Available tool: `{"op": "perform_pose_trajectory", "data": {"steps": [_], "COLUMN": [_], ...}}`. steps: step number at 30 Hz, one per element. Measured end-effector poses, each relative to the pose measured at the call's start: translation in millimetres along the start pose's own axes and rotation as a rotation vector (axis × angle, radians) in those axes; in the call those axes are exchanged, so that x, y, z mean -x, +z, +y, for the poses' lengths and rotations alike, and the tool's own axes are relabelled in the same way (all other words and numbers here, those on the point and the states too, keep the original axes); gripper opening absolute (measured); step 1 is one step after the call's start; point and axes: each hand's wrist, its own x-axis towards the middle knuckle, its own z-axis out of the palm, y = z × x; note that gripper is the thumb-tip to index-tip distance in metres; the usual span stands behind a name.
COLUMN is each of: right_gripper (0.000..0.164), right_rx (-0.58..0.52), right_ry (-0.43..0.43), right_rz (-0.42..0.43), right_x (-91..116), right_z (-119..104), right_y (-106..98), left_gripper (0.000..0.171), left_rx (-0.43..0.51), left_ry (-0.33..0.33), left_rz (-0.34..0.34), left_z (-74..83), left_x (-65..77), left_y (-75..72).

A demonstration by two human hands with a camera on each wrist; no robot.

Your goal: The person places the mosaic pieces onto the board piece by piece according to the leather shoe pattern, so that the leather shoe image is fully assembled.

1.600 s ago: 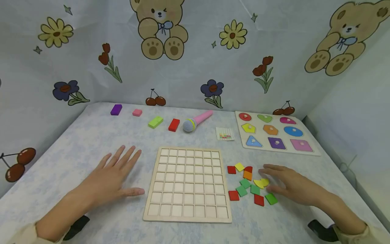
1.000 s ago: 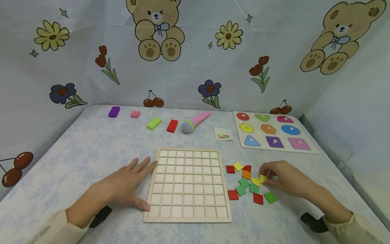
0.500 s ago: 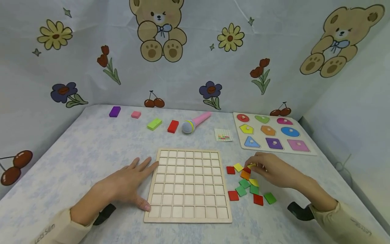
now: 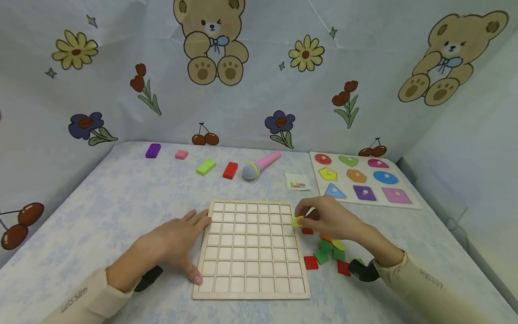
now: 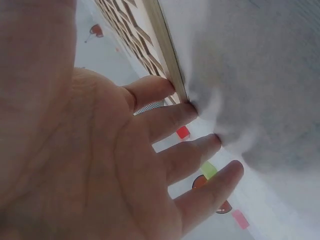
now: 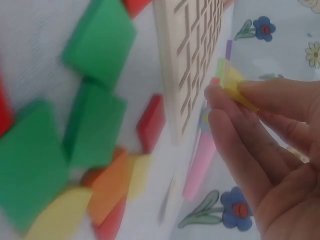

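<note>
My right hand (image 4: pixel 333 219) pinches a small yellow tile (image 4: pixel 297 221) between thumb and fingertips, just over the right edge of the wooden grid board (image 4: pixel 252 295). In the right wrist view the yellow tile (image 6: pixel 234 86) is raised off the table, beside the board's rim. The board's square cells hold no tiles. My left hand (image 4: pixel 171 245) lies along the board's left edge, fingers extended, with thumb and fingertips touching the frame. In the left wrist view the fingers (image 5: pixel 175 117) are straight and spread, and the index fingertip meets the wooden edge.
Loose red, green (image 4: pixel 321 257), orange and yellow tiles lie right of the board, partly under my right arm. Behind stand a shape puzzle (image 4: pixel 372 202), a small pattern card (image 4: pixel 297 182), a toy microphone (image 4: pixel 261 165), and red (image 4: pixel 230 170), lime (image 4: pixel 206 167), pink and purple blocks.
My right hand took the yellow tile from the scattered pile and carried it left to the board's right edge. My left hand moved right onto the board's left edge and stayed there.
</note>
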Motion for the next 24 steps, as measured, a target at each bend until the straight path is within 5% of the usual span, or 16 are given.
{"op": "perform_pose_trajectory", "data": {"steps": [9,24], "right_gripper": [0.005,0.003], "right_rx": [-0.052,-0.141], "right_ry": [-0.143,-0.186], "right_rz": [-0.04,-0.116], "right_x": [-46.6,-96.8], "right_z": [-27.2,-59.5], "right_y": [16.1,51.5], "left_gripper": [0.137,0.132], "left_rx": [-0.023,-0.031], "left_ry": [-0.006,-0.02], "left_rz": [0.014,0.011], "left_z": [-3.1,1.7], "left_x": [1.2,-1.4], "left_y": [-2.2,0.7]}}
